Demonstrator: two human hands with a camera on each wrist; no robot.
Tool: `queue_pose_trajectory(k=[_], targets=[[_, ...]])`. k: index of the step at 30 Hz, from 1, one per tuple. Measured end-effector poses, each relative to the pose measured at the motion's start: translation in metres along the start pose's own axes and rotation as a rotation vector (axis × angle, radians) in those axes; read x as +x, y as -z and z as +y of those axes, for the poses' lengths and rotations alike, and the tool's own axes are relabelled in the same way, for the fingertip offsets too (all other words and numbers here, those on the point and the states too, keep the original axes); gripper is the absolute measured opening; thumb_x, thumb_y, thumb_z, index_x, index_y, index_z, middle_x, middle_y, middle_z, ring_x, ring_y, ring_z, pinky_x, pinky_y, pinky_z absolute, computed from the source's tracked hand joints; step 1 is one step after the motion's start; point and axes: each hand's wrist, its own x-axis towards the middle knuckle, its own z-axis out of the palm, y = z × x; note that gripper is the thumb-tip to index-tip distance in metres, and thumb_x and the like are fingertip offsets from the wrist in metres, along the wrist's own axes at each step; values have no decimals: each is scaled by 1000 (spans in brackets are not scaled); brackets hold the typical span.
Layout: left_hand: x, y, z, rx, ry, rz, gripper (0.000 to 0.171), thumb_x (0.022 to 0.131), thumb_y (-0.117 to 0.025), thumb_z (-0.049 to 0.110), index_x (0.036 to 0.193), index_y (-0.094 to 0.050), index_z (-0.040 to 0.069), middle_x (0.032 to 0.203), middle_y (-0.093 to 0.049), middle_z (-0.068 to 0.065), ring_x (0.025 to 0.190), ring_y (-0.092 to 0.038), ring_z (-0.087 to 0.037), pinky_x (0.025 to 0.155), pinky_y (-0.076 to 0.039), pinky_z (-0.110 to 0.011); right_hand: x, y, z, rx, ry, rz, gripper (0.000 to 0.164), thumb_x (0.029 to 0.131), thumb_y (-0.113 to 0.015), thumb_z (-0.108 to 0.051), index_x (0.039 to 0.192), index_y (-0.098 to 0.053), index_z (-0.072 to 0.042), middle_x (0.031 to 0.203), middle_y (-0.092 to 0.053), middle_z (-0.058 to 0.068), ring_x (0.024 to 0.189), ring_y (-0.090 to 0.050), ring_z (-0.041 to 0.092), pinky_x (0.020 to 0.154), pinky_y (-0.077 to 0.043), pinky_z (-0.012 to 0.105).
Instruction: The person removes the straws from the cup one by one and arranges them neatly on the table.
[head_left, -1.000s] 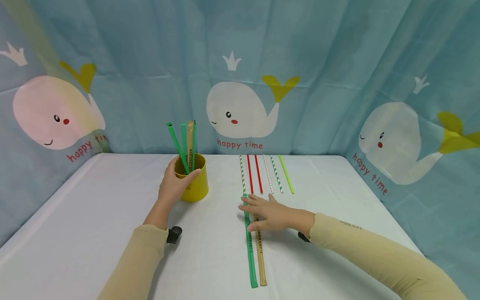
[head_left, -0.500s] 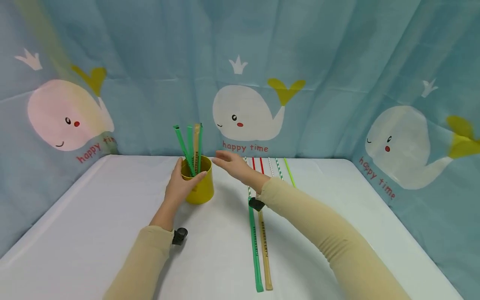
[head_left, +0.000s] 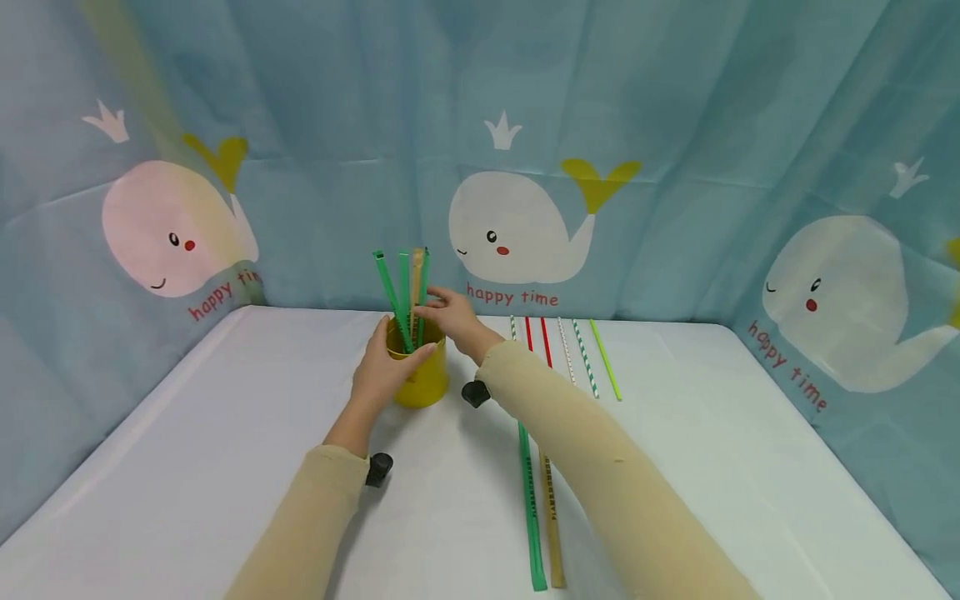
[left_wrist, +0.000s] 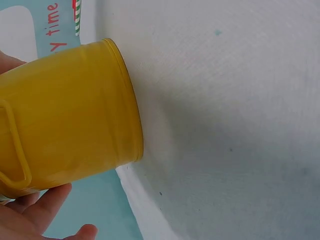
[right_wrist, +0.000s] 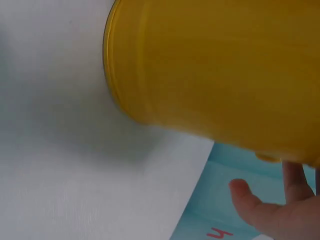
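Yellow cup (head_left: 429, 387), clasped between thumb and fingers of the left hand (head_left: 378, 373), holds four wrapped straws (head_left: 404, 283), three green, one tan, lower ends hidden. The right hand (head_left: 454, 320), fingers half-bent, is at them, grip unclear.

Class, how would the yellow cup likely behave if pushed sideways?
The yellow cup would probably slide rather than roll, since it stands upright on its base. A push high up might tip it, because green sticks and a brown stick rise above it. Its smooth, shiny side may feel slippery.
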Motion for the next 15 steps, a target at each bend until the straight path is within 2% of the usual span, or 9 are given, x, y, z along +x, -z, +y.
queue_pose_trajectory(k=[7,12,15], targets=[[-1,-3,3,1,11,14,93,91,-61,52,157,-7,14,156,-25,-16,138,-30,-38,109,-21,-65,2,-2,1,1,23,65,40,95,-64,-10,133,-56,0,126,-63,14,119,-56,25,105,-41,38],[1,-4,1,-3,4,6,94,91,-61,52,157,-7,14,156,-26,-16,138,-31,-37,109,-23,-63,0,3,0,28,42,131,37,94,-64,-6,129,-58,3,122,-64,16,117,-58,25,102,-44,35],[1,-1,0,4,10,9,94,91,-61,53,157,-7,14,155,-26,-15,138,-31,-38,109,-23,-63,-4,6,-4,79,77,138,36,95,-62,-4,129,-57,5,122,-63,19,117,-58,27,101,-45,36]])
